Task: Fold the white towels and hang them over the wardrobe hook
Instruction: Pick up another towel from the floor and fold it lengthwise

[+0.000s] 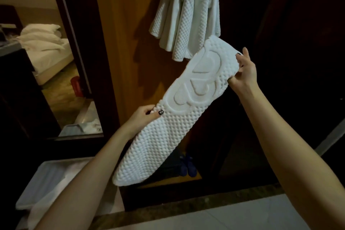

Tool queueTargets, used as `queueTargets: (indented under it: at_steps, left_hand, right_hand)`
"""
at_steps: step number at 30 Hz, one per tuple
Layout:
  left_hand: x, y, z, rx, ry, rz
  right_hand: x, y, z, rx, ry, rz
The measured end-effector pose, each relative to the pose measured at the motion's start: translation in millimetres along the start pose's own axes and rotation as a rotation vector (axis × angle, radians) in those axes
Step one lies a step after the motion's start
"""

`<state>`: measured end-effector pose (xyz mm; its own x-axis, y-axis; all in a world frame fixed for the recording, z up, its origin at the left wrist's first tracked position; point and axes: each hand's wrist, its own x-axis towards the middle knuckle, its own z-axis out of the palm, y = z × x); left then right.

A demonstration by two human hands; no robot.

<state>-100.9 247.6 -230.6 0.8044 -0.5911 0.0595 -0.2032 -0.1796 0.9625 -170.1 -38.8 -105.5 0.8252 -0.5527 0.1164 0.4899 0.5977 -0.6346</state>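
evidently the left hand (143, 115) and right hand (242, 73) are pinching the folded towel's (168, 117) edges; it's likely drooping softly, needing edge grips.

Hanging towels (186, 15) drape down the wooden wardrobe panel (121, 43), filling its upper part. Just below them the held towel (177, 114) spans slantwise between left hand (141, 115) and right hand (244, 73), its upper end touching or overlapping their lower hem: approach from beneath blocked. Right of the hanging towels: dark open space. Left of them: bare panel. Well below: blue shoes (187, 167); below-left, white bin (37, 183).
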Motion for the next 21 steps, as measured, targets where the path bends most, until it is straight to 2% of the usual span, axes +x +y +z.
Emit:
queueTargets:
  at_steps: [2, 5, 9, 15, 21]
  left_hand:
    - [7.9, 22.9, -17.1, 0.003, -0.011, 0.062]
    - [24.3, 54.8, -41.6, 0.075, -0.02, 0.146]
    - [54.1, 93.6, -79.3, 0.173, -0.018, 0.253]
    - [101.4, 157.4, -120.1, 0.122, 0.024, 0.326]
    - [168.9, 221.2, -151.7, 0.047, 0.154, 0.394]
  right_hand:
    - [6.6, -12.0, 9.0, 0.065, -0.002, -0.004]
    - [15.5, -32.3, 26.4, 0.012, -0.017, -0.045]
    - [29.1, -62.6, 54.5, -0.242, -0.015, -0.172]
    - [67.5, -100.1, 90.0, -0.67, 0.045, -0.486]
    - [135.2, -122.0, 114.1, -0.746, -0.002, -0.614]
